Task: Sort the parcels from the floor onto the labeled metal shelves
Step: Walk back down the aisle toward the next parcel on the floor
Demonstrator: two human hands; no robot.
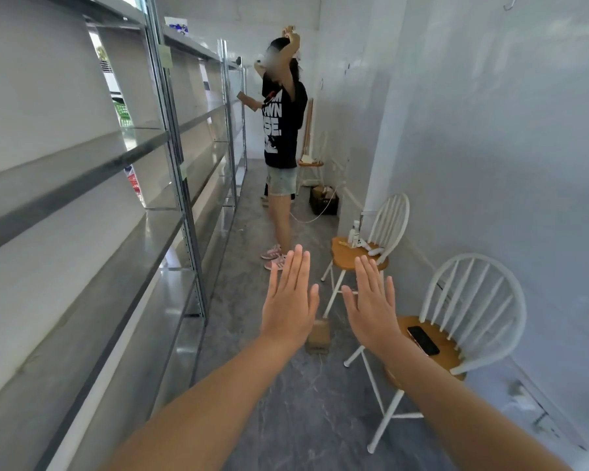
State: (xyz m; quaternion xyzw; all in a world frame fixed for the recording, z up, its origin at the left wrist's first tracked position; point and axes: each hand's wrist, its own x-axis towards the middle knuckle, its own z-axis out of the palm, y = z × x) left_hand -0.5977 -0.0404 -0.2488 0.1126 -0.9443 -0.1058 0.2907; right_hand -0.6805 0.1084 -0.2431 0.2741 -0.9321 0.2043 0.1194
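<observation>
Metal shelves (82, 185) look bare on every tier in view, so the sorting seems hardly begun. One small brown parcel (318, 334) lies on the floor a little out from the shelves' foot, untouched. The left hand (291, 300) and right hand (371, 300) hover flat above it, fingers straight, holding nothing. Lifting it and finding its labelled tier both remain.

Grey metal shelves (170, 137) faced 2 white chairs (470, 300) with tan seats; the floor (286, 402) was grey marbled, the parcel (318, 334) brown.
</observation>
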